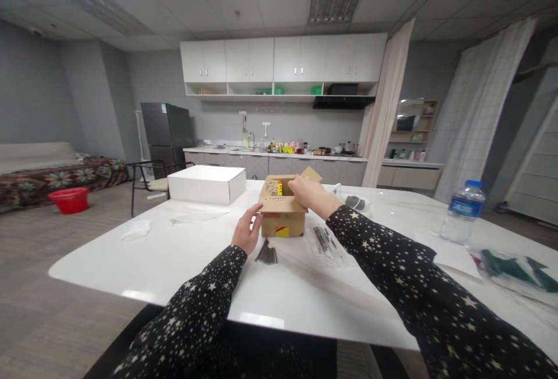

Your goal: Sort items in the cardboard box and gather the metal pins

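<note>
A small brown cardboard box (281,219) with red and yellow labels stands open on the white table (174,257). My left hand (247,229) touches the box's left front corner with its fingers spread. My right hand (308,193) rests on top of the open box, fingers reaching into it; what they hold is hidden. A small pile of dark nails (267,254) lies on the table just in front of the box. A clear bag with more nails (325,239) lies to the right of the box.
A closed white box (206,184) sits at the far left of the table. A water bottle (462,211) stands at the right, with a green-printed plastic bag (518,271) near the right edge. A chair (150,184) and a kitchen counter (305,155) lie beyond.
</note>
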Demonstrator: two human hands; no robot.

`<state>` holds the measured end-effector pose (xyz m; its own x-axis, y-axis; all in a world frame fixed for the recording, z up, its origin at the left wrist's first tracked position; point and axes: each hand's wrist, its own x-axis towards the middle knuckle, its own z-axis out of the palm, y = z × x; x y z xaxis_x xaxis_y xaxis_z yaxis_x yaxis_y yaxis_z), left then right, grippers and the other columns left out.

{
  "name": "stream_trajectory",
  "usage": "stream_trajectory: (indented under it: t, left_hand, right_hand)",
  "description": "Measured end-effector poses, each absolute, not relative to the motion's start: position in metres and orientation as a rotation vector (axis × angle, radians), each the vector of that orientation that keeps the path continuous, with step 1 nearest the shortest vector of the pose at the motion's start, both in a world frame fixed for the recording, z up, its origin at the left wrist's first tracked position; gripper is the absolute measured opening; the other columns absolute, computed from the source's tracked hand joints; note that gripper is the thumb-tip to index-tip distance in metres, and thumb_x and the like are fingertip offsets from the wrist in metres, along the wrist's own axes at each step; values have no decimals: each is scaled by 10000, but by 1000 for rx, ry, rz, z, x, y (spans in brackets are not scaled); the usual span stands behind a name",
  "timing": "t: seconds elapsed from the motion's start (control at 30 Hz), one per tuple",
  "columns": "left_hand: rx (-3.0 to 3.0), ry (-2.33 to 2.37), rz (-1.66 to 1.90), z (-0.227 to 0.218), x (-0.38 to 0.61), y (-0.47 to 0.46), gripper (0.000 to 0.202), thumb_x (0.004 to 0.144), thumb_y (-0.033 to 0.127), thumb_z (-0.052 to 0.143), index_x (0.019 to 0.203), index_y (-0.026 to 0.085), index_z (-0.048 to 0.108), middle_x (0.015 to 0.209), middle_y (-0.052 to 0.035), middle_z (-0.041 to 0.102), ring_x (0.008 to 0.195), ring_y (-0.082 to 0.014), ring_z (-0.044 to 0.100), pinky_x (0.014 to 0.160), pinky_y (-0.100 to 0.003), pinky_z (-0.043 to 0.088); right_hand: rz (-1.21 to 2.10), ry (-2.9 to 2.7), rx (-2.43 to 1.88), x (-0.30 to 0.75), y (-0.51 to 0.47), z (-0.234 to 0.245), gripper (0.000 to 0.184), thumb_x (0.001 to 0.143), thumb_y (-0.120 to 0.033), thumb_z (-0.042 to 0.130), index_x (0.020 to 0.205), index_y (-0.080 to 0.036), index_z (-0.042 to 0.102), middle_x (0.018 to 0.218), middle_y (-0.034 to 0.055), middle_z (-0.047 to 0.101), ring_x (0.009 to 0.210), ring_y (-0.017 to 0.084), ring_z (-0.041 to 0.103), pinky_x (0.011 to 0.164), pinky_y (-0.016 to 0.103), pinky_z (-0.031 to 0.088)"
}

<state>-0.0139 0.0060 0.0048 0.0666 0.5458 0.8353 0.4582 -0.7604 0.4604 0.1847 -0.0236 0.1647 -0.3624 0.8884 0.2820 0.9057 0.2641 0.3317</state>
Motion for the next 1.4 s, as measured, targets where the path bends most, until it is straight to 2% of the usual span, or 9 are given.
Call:
stream_trajectory:
  t: [0.37, 0.5, 0.87, 1.23, 1.4]
  left_hand:
    - [2252, 1057, 1793, 1, -15, 10, 346, 963, 342, 430, 1273, 230, 537, 1240, -88, 636, 1014, -182, 625, 840, -347, 535]
    - [2254, 1061, 1804, 2, -15, 9, 345, 961, 340, 434, 1271, 229, 537, 1243, -88, 635, 1006, -177, 629, 843, -341, 535]
    - [2230, 1058, 1813, 2, -14, 8, 336, 961, 348, 431, 1249, 220, 544, 1230, -88, 639, 1000, -173, 630, 818, -323, 542]
    - [2259, 1054, 1798, 1, -15, 10, 339, 957, 338, 437, 1258, 232, 550, 1222, -84, 647, 1003, -180, 629, 824, -339, 538]
    - [2254, 1054, 1787, 0, -16, 11, 354, 957, 343, 439, 1281, 237, 533, 1250, -85, 633, 1009, -180, 631, 819, -333, 534]
  right_hand:
    - [-680, -2470, -1775, 192, -20, 162, 272, 859, -75, 470, 1057, -101, 653, 1078, 191, 658, 958, 255, 669, 765, 308, 506]
    - [-715, -2482, -1755, 190, -22, 165, 274, 858, -97, 474, 1047, -117, 671, 1057, 190, 677, 978, 269, 666, 798, 338, 497]
    - [-681, -2473, -1763, 185, -26, 169, 261, 881, -121, 496, 1074, -82, 667, 1080, 211, 673, 1002, 251, 661, 863, 310, 473]
    - [-630, -2325, -1804, 185, -30, 178, 280, 909, -140, 460, 1151, -86, 588, 1129, 233, 650, 1056, 270, 641, 903, 341, 448]
    - [-620, -2229, -1726, 185, -36, 180, 228, 914, -182, 448, 1081, -125, 591, 1052, 190, 674, 947, 266, 658, 787, 313, 456]
